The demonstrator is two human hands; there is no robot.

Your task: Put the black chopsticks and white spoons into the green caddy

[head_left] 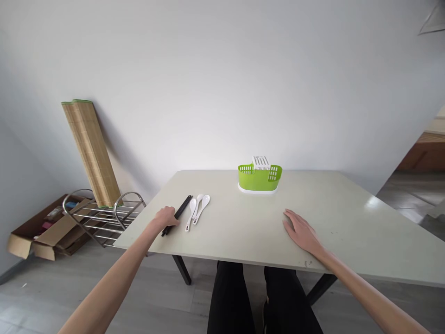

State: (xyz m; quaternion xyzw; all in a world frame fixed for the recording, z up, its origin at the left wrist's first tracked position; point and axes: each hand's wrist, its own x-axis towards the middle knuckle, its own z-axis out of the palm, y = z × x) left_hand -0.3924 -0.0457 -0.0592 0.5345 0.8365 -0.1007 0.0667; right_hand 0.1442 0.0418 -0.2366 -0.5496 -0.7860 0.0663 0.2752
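My left hand (pixel 166 218) lies on the near left part of the pale table (pixel 250 227), its fingers curled over the near end of a bundle of black chopsticks (pixel 182 208). Just right of the chopsticks lie two white spoons (pixel 197 211), side by side and untouched. My right hand (pixel 301 231) rests flat on the table with fingers stretched out, holding nothing. A green cutlery holder (pixel 259 178) with a white insert stands at the far middle of the table.
A rolled bamboo mat (pixel 92 153) leans on the wall at the left, above a metal rack (pixel 104 215) and an open cardboard box (pixel 38 232) on the floor. My legs show under the table's near edge.
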